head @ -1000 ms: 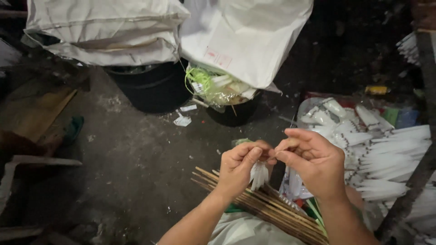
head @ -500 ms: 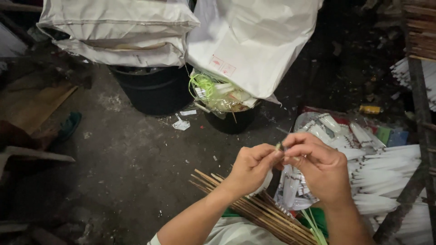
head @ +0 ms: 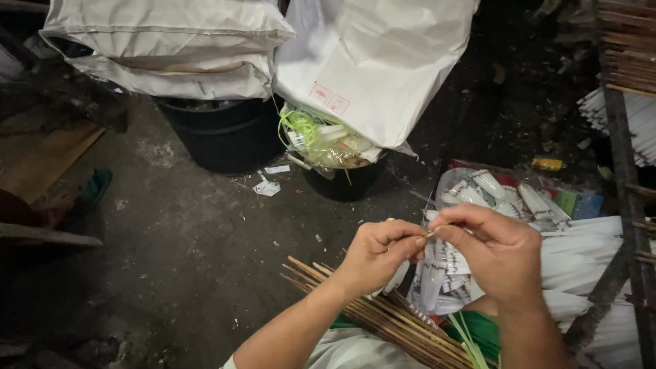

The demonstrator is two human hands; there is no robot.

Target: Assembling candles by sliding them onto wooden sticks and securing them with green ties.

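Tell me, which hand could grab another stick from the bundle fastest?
Probably the left hand: it sits right above the bamboo sticks on the lap. The right hand is farther off, over the white packets.

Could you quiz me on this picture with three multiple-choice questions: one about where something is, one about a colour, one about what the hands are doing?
1. Where do the sticks lie?
A. across the person's lap, below the hands
B. inside the black tub
C. on top of the white sacks

2. What colour is the tub under the sacks?
A. red
B. black
C. yellow

3. How are the left hand and right hand placed?
A. far apart, palms flat
B. fingertips together, pinching a small piece
C. both resting on the floor

Answers: 1 A, the sticks run slantwise under the wrists; 2 B, its wall is dark black; 3 B, the fingertips meet between the hands.
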